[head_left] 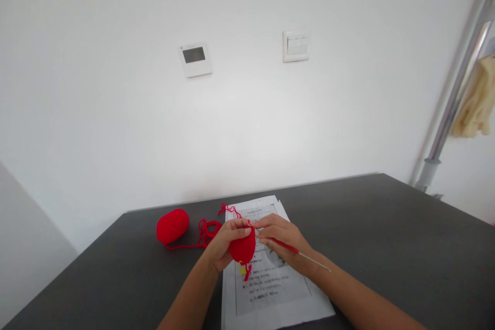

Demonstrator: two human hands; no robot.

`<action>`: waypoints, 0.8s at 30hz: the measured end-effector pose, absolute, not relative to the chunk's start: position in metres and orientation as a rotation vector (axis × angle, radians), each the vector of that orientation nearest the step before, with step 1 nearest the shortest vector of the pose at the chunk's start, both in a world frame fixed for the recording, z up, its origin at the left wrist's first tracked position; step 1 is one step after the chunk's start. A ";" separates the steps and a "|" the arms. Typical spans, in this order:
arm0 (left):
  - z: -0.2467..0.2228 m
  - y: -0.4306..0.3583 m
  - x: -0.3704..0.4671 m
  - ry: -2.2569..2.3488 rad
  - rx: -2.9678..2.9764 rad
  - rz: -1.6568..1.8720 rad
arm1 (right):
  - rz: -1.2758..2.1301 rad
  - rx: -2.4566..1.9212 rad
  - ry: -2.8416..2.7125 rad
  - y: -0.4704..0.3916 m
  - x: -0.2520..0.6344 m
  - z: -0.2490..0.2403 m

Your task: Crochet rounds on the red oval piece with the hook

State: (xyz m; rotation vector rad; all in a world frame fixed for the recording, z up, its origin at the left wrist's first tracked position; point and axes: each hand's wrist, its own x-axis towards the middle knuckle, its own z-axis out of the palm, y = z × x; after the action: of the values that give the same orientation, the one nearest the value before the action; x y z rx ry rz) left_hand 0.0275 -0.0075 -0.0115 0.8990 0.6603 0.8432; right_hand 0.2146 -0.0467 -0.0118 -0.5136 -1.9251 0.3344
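Between thumb and fingers, my left hand (226, 241) holds a red crochet piece (243, 248) over the printed sheets. A small yellow marker (243, 269) and a short red yarn tail hang from its lower edge. My right hand (284, 240) is closed around a crochet hook (292, 249) with a red grip, its metal shaft pointing down to the right across the wrist. The right fingertips are at the upper edge of the piece, close to the left thumb. Loose red yarn (208, 231) runs from the left hand to a red yarn ball (172, 226) on the left.
Printed paper sheets (278, 309) lie on the dark table (367, 232) under my hands. Behind it rises a white wall with a thermostat panel (196, 60) and a light switch (296, 46). A metal pole (450, 103) and cream cloth (475, 98) are at right.
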 end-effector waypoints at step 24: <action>-0.007 -0.012 0.039 0.714 0.956 0.967 | 0.237 -0.713 -1.875 -0.043 0.211 -0.017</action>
State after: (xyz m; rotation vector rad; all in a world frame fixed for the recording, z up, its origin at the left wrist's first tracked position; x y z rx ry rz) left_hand 0.0391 -0.0121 -0.0072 0.9563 0.7141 0.9674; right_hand 0.2111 -0.0434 -0.0175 -0.7129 -1.8750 0.2370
